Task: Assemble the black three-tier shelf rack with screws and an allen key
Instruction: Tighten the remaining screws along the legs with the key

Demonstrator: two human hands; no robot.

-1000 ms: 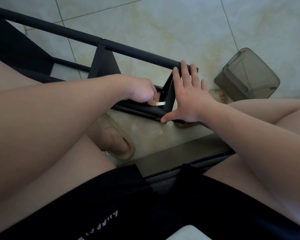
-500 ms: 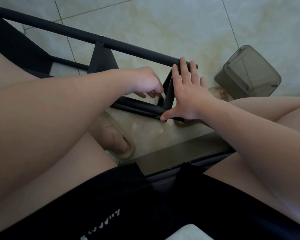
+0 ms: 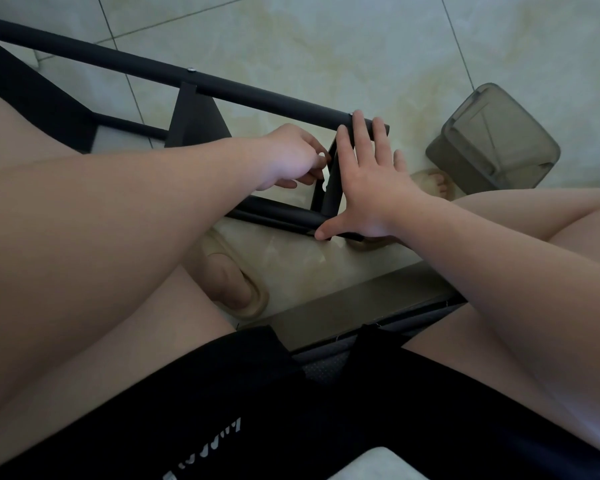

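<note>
The black shelf rack (image 3: 257,95) lies on its side on the tiled floor, its long tubes running left to right. My right hand (image 3: 371,188) presses flat with spread fingers on the end shelf panel (image 3: 331,199), thumb on the lower tube (image 3: 281,211). My left hand (image 3: 291,157) sits on the inner side of that panel with its fingers curled. A small pale bit of the allen key (image 3: 323,154) shows between them; the rest is hidden. A screw head (image 3: 190,69) shows on the upper tube above the middle panel (image 3: 194,123).
A grey translucent bin (image 3: 492,150) stands on the floor to the right of the rack's end. My feet in beige slippers (image 3: 232,282) rest below and beside the rack. The grey seat edge (image 3: 361,296) crosses in front of my knees.
My left hand has risen from the lower tube to the upper half of the end panel, and the allen key's silver arm is now mostly hidden. My right hand stays pressed in place.
</note>
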